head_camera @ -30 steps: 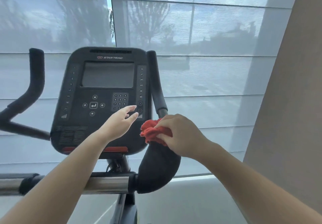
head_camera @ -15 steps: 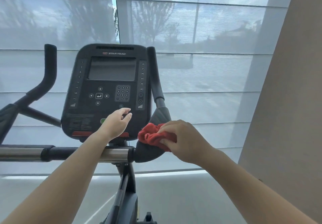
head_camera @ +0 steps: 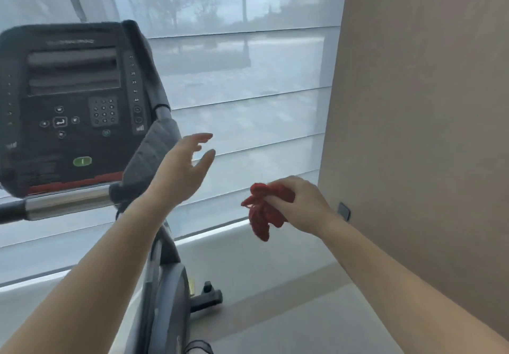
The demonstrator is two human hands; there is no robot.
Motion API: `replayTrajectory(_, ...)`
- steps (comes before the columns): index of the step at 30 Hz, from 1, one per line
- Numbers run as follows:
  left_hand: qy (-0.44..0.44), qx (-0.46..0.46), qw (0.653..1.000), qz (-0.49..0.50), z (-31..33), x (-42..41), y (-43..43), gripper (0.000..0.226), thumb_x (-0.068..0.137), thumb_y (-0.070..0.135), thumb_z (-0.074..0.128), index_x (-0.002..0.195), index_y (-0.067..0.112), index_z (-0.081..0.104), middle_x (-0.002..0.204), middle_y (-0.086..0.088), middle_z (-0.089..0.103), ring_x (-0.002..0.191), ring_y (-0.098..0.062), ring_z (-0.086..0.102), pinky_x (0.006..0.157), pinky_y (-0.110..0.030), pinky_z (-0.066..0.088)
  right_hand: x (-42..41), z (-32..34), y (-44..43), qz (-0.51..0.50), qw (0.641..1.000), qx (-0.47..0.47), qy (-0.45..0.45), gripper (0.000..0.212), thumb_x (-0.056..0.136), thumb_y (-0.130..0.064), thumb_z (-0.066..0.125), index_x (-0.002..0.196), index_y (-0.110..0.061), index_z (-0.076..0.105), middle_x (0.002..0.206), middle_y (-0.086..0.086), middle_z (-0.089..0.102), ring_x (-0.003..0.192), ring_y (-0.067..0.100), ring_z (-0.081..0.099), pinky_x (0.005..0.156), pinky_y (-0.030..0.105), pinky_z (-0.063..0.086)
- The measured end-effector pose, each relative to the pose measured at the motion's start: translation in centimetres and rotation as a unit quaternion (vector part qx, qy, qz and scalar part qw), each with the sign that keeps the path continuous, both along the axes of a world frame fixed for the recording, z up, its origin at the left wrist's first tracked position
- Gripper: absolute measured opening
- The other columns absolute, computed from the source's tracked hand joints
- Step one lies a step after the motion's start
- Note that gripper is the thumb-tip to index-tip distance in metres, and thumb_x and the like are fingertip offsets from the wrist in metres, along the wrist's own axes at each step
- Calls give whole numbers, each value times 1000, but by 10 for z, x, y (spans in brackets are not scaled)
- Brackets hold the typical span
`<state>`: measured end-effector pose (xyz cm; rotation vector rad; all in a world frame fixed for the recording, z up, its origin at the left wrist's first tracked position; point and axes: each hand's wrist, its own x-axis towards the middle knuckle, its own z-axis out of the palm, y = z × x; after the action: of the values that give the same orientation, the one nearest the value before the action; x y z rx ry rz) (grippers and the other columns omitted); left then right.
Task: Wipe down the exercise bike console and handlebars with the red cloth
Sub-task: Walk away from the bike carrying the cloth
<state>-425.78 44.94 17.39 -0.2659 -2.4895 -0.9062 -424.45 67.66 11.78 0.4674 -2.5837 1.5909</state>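
The black exercise bike console (head_camera: 71, 106) fills the left side, blurred, with a grey screen, keypad and green button. Its right handlebar (head_camera: 154, 144) rises beside it, and a chrome crossbar (head_camera: 66, 202) runs below. My left hand (head_camera: 184, 172) hovers with fingers spread just right of the handlebar, touching nothing. My right hand (head_camera: 300, 202) is off to the right, away from the bike, pinching the crumpled red cloth (head_camera: 261, 210), which dangles in the air in front of the window.
A large window with a translucent blind (head_camera: 248, 106) is behind the bike. A beige wall (head_camera: 427, 133) with a small dark switch (head_camera: 344, 212) stands at the right. The bike frame and foot (head_camera: 203, 298) rest on the pale floor below.
The view swung right, so the console slid left. My right hand lifted the cloth off the handlebar and moved right. My left hand left the console front and moved right past the handlebar.
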Motion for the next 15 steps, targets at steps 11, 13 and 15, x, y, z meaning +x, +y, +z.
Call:
replayTrajectory(11, -197, 1, 967, -160, -151, 63, 178, 35, 95, 31, 50, 128, 21, 52, 131, 6, 55, 115, -12, 54, 90, -25, 39, 120, -108, 150, -268, 958, 78, -62, 14, 69, -28, 75, 83, -28, 69, 85, -14, 57, 75, -4, 55, 64, 2, 38)
replayTrajectory(13, -209, -32, 956, -204, -164, 69, 202, 36, 95, 33, 47, 129, 23, 51, 133, 5, 53, 116, -12, 53, 89, -25, 38, 134, -117, 161, -296, 950, 47, -83, 12, 69, -25, 75, 80, -26, 70, 88, -10, 59, 76, 7, 61, 68, 20, 50)
replayTrajectory(15, -220, -76, 941, -245, -176, 71, 222, 37, 95, 35, 46, 130, 23, 51, 134, 3, 52, 117, -13, 51, 89, -25, 36, 144, -126, 171, -323, 941, 33, -92, 11, 70, -24, 75, 78, -26, 69, 87, -9, 58, 78, 11, 63, 70, 24, 52)
